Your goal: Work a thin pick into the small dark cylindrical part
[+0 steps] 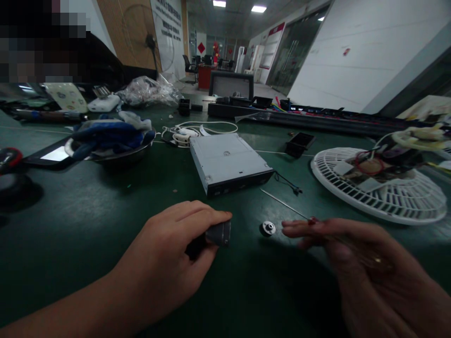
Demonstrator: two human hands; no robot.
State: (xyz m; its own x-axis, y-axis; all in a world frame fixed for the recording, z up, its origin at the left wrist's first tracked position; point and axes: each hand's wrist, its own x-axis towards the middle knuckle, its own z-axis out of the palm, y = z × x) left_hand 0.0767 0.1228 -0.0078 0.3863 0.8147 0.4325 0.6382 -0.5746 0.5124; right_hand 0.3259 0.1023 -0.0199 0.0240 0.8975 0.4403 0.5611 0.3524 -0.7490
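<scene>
My left hand (179, 239) is wrapped round a dark grey part with a rounded edge (220, 233), partly hidden by the fingers. A screwdriver (287, 205) with a long thin shaft and a clear handle lies in my right hand (355, 253); its tip points forward and left. Just left of the right fingertips, apart from them, a small round metal piece with a dark centre (268, 228) rests on the green table. Beyond both hands sits a silver disc drive (232, 157) with a black front.
A short black cable (289, 184) lies beside the drive. To the right is a white fan grille (405, 202) with wired parts on it. A metal bowl (121, 156) holding blue cloth stands left. Behind are a black open box (300, 144) and a long black bar (299, 119).
</scene>
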